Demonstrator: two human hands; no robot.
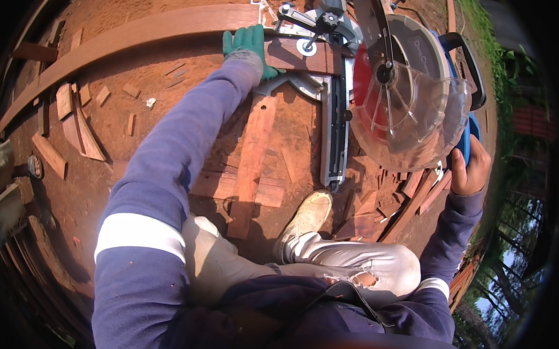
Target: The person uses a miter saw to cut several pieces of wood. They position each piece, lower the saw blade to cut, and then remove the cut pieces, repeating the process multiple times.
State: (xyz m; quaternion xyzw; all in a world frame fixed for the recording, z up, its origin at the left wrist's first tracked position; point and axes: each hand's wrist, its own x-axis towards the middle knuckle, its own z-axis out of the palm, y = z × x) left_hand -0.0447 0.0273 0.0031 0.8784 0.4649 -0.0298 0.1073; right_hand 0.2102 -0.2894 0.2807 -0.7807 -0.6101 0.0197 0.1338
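While the left hand, in a green glove, presses flat on the long reddish plank lying across the miter saw base, the bare right hand is closed around the saw's blue handle. The cut looks about to begin; it calls for a steady board. Splintery offcuts litter the red dirt ground.
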